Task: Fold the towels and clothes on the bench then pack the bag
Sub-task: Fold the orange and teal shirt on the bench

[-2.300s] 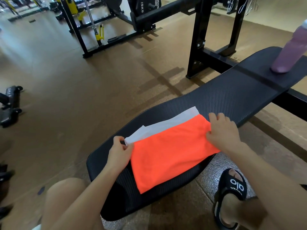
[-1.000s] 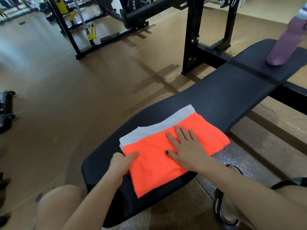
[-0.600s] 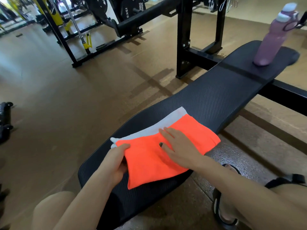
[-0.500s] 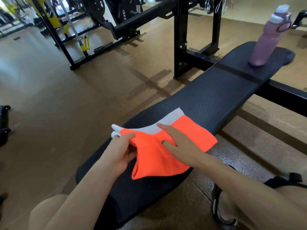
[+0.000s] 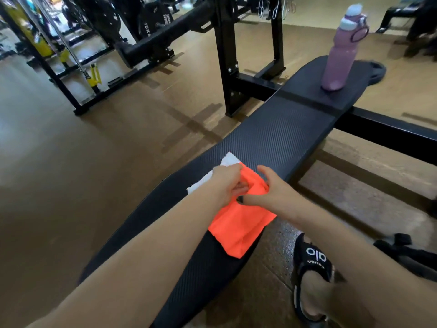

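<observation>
An orange cloth lies folded on the black padded bench, with a white cloth under it showing at the far edge. My left hand grips the left end of both cloths and has carried it over toward the right. Beside it, my right hand rests on the orange cloth's middle with fingers spread, pinning it. The orange cloth's near end hangs slightly over the bench's right edge. No bag can be made out for certain.
A purple water bottle stands upright at the bench's far end. A black rack upright rises left of the bench. My sandalled foot is on the floor at right, next to a black strap.
My left hand lifted the left end of the orange and white cloths and swung it over to the right. The right hand stayed pressing the middle. The view tilted up toward the bottle.
</observation>
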